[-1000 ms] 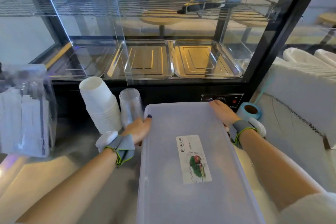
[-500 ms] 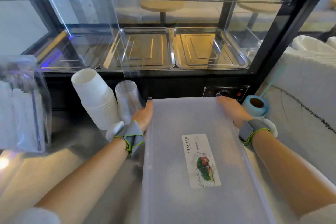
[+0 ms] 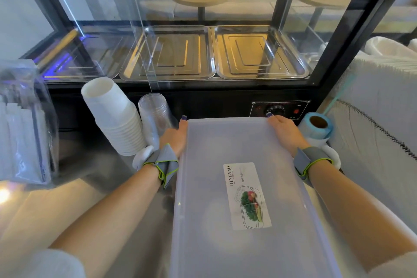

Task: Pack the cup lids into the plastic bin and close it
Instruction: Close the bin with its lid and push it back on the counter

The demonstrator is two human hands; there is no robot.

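I look down at a long translucent white plastic bin lid with a printed paper label (image 3: 239, 187), lying flat over the plastic bin at the near centre of a steel counter (image 3: 140, 221). The bin beneath is hidden by its cover, and I cannot see the cup lids through the frosted plastic. My left hand (image 3: 174, 139) lies along the far left edge of the cover, fingers extended flat against the rim rather than curled round it. My right hand (image 3: 285, 132) rests at the far right corner, palm down, fingers spread loosely on top; neither hand clasps anything. Just left of the left hand stand a leaning stack of white paper cups (image 3: 112, 115) and a stack of clear plastic cups (image 3: 153, 117). A blue roll of film (image 3: 318, 125) sits just right of the right hand. I judge the cover light, thin, somewhat flexible and smooth, so it likely bows in the middle; pressing down along the rims and corners should seat it better than pushing at the centre
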